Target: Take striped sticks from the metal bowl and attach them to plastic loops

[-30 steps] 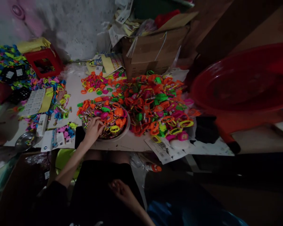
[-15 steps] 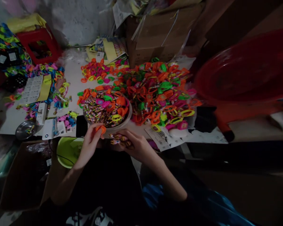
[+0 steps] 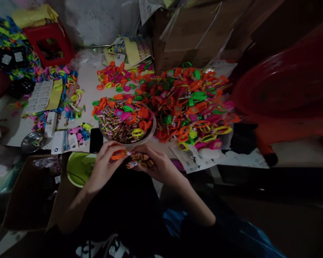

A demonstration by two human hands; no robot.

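My left hand (image 3: 104,165) is closed on an orange plastic ring-shaped piece, apparently a toy watch (image 3: 117,155). A bunch of small striped wrapped candies (image 3: 144,160) sits in my right hand (image 3: 163,165), its fingers wrapped round them. The two hands are close together at the table's front edge, and one candy tip meets the orange toy watch. Just beyond them stands a round bowl (image 3: 152,132) filled with similar candies and several bright toy watches. To its right lies a large heap of orange, green, pink and yellow toy watches (image 3: 191,104).
Left of the bowl are a black phone (image 3: 96,140), a power strip (image 3: 50,124) and a small metal dish (image 3: 32,142). Below stands a green basin (image 3: 74,171). A red stool (image 3: 50,43), a cardboard box (image 3: 188,36) and a big red basin (image 3: 282,79) surround the table.
My left hand has moved right, bringing the orange toy watch against the candies in my right hand. The camera view has shifted slightly.
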